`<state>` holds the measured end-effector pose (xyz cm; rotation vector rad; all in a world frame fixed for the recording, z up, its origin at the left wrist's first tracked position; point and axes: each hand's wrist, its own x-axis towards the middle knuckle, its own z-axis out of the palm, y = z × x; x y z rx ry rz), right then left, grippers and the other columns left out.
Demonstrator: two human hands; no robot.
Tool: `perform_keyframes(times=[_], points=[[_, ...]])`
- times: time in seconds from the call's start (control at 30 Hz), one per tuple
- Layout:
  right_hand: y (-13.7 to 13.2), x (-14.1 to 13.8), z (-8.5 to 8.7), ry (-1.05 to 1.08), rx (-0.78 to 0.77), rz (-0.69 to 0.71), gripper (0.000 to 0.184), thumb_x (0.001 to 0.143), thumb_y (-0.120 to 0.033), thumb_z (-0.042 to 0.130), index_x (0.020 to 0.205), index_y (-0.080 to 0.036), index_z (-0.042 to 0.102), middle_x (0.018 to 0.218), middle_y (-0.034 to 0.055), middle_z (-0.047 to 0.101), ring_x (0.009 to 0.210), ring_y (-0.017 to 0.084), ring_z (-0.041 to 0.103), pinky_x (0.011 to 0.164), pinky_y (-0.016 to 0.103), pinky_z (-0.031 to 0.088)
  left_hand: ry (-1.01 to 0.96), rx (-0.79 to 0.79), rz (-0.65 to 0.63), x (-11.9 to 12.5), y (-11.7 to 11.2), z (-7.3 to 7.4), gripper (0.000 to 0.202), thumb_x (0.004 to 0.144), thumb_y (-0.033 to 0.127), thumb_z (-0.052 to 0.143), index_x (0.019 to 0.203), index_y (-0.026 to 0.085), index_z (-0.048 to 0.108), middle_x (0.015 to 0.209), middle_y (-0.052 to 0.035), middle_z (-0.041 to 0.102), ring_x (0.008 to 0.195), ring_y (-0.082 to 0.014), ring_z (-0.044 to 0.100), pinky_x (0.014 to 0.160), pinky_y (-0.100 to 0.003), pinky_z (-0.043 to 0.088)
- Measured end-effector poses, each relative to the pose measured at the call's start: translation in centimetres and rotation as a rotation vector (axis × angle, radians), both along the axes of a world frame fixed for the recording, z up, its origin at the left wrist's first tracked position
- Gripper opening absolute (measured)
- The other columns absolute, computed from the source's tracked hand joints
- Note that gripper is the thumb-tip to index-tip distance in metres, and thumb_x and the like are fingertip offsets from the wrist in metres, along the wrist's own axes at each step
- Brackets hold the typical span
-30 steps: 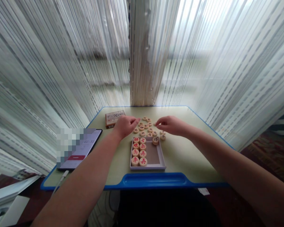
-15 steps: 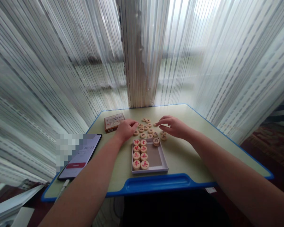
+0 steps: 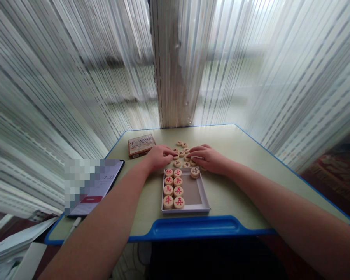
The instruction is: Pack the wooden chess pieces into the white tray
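Probably light and hard, the loose pieces (image 3: pixel 181 153) are best pinched by their edges; left hand (image 3: pixel 162 157) and right hand (image 3: pixel 207 158) are loosely curled, any grip indiscernible.

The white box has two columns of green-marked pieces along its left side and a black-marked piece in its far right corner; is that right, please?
Not quite: in the head view, the two columns of pieces along the left side of the white box are marked red, not green. The black-marked piece is indeed in its far right corner.
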<state>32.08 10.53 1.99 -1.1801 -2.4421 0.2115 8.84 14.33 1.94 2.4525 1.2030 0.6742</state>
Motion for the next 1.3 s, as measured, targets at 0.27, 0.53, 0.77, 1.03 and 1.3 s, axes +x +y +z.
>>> perform_keyframes(times=[0.27, 0.53, 0.77, 1.03, 1.3], points=[[0.8, -0.4, 0.0, 0.003, -0.091, -0.026, 0.043, 0.094, -0.036, 0.029, 0.12, -0.024, 0.06, 0.131, 0.0034, 0.054, 0.124, 0.022, 0.04, 0.106, 0.042, 0.029, 0.065, 0.081, 0.095, 0.1, 0.3, -0.2, 0.035, 0.071, 0.016, 0.045, 0.093, 0.017, 0.072, 0.096, -0.0046, 0.07, 0.089, -0.0171, 0.062, 0.086, -0.028, 0.048], [0.4, -0.6, 0.2, -0.028, -0.035, 0.016, 0.042, 0.094, -0.037, 0.031, 0.117, -0.02, 0.062, 0.124, 0.007, 0.059, 0.115, 0.021, 0.046, 0.102, 0.039, 0.032, 0.079, 0.113, 0.024, 0.3, -0.2, 0.2, 0.03, 0.075, 0.021, 0.049, 0.093, 0.018, 0.073, 0.096, -0.0053, 0.07, 0.087, -0.0169, 0.062, 0.084, -0.027, 0.048], [0.9, -0.1, -0.1, -0.073, 0.022, -0.032, 0.043, 0.094, -0.038, 0.032, 0.112, -0.018, 0.065, 0.117, 0.0082, 0.063, 0.108, 0.022, 0.051, 0.099, 0.04, 0.032, 0.147, 0.143, 0.09, 0.2, -0.1, 0.3, 0.028, 0.08, 0.034, 0.052, 0.091, 0.018, 0.073, 0.091, -0.0072, 0.07, 0.082, -0.0194, 0.062, 0.078, -0.031, 0.048], [0.8, -0.2, -0.5, -0.073, 0.077, -0.08, 0.038, 0.092, -0.035, 0.038, 0.113, -0.017, 0.065, 0.117, 0.0091, 0.062, 0.107, 0.024, 0.05, 0.097, 0.041, 0.036, 0.113, 0.243, 0.149, -0.1, 0.2, 0.2, 0.028, 0.082, 0.033, 0.05, 0.086, 0.016, 0.072, 0.089, -0.0082, 0.071, 0.081, -0.0195, 0.063, 0.078, -0.031, 0.048], [1.6, 0.3, -1.3, 0.119, 0.068, -0.16, 0.031, 0.088, -0.021, 0.042, 0.106, -0.018, 0.067, 0.108, 0.0084, 0.065, 0.101, 0.021, 0.055, 0.094, 0.037, 0.042, 0.112, 0.192, 0.047, -0.4, 0.2, 0.1, 0.032, 0.074, 0.01, 0.045, 0.088, 0.016, 0.073, 0.093, -0.0059, 0.071, 0.085, -0.0168, 0.063, 0.084, -0.029, 0.048]])
